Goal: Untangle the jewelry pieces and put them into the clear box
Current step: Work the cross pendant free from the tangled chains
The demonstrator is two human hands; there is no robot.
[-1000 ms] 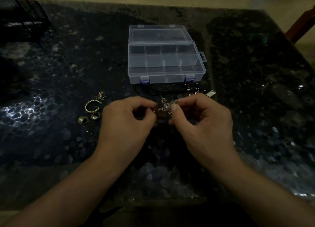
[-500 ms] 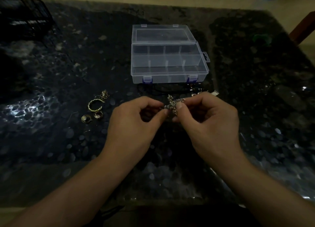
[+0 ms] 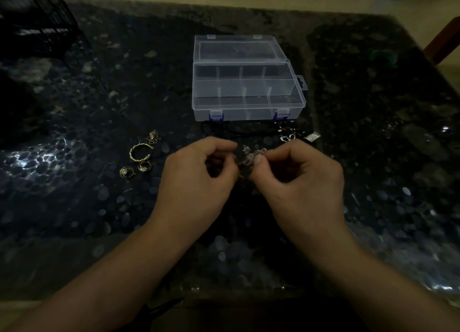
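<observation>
A small silver tangle of jewelry (image 3: 250,157) hangs between my two hands above the dark table. My left hand (image 3: 199,179) pinches its left end and my right hand (image 3: 298,182) pinches its right end, fingers curled. The clear box (image 3: 246,107) stands open just beyond, its lid folded back and its compartments bare. Gold pieces lie to the left: an open bangle (image 3: 140,152), two rings (image 3: 135,169) and a small gold chain clump (image 3: 152,137). A black cord (image 3: 234,130) and silver pendant pieces (image 3: 288,137) lie in front of the box.
The dark speckled table (image 3: 87,207) reaches to the far edge. A black wire rack (image 3: 42,27) stands at the back left. A green ring-shaped object (image 3: 382,55) lies at the back right, near a brown chair part (image 3: 443,42).
Both hands stay together on the silver tangle, working it with small finger movements. The camera view shifted slightly, so the box appears a little further right and lower.
</observation>
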